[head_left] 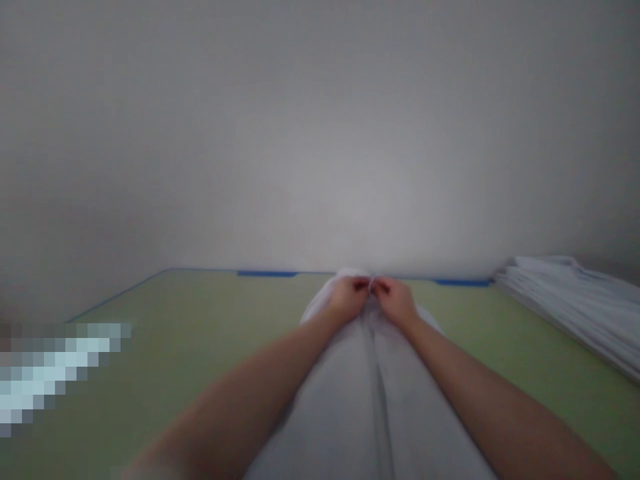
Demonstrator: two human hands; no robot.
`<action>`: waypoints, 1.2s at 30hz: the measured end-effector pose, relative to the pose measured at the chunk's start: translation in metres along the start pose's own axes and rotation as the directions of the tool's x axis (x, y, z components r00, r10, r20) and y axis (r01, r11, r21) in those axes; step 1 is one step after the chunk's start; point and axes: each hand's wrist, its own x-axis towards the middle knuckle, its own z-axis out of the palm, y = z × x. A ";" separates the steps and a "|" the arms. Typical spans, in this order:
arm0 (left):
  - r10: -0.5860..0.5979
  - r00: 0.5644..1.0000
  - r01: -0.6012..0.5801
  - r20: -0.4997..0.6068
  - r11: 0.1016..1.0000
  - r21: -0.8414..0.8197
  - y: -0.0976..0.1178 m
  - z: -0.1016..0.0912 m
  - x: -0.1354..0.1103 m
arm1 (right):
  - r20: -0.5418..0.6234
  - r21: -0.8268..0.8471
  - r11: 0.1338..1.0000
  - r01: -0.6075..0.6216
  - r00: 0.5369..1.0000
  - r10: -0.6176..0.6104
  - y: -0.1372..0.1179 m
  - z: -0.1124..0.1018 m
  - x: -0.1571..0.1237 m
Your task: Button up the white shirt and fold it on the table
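A white garment [335,407], which looks like a shirt or coat, lies lengthwise before me with a front edge or fold running down its middle. At its far end my left hand [350,297] is closed, its fingertips pinching the cloth near the neck. My right hand [395,298] meets it there from the other side, also closed on the cloth. The fingertips of both hands nearly touch. Blur hides whether a button or another small part is between them. Both forearms stretch along the sides of the garment.
Underneath is a green table [200,347] with a blue edge, set against a grey wall [320,133]. A stack of folded white cloth [575,293] lies at the right. A pixelated patch covers the left edge.
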 end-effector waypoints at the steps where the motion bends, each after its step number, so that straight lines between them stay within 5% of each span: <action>1: -0.049 0.999 0.049 0.011 0.998 -0.050 -0.002 0.003 0.001 | -0.007 -0.001 1.000 -0.005 1.000 0.005 0.000 0.000 0.000; 5: -0.209 0.977 0.213 0.042 0.951 -0.224 -0.012 0.013 0.005 | -0.014 -0.006 1.000 0.000 1.000 0.000 0.001 0.002 -0.001; 12: -0.255 0.966 0.254 0.029 0.933 -0.255 -0.017 0.012 0.002 | -0.030 0.076 0.997 -0.006 1.000 0.008 0.001 0.005 0.000; 19: -0.096 0.991 0.098 0.095 0.995 -0.017 -0.004 0.002 0.001 | -0.082 0.087 0.994 -0.064 0.994 0.071 0.003 0.008 0.004; 26: 0.081 0.992 -0.101 0.095 0.969 0.224 0.016 -0.003 -0.007 | 0.020 0.234 0.946 -0.222 0.974 0.224 -0.002 -0.001 0.005; 31: -0.032 0.998 0.016 0.051 0.959 0.282 0.011 0.001 -0.001 | 0.094 0.290 0.932 -0.217 0.976 0.198 0.001 -0.001 0.004; 36: -0.286 0.954 0.301 -0.095 0.922 0.244 -0.005 -0.001 0.014 | 0.104 0.203 0.971 -0.129 0.989 0.109 0.001 0.012 0.003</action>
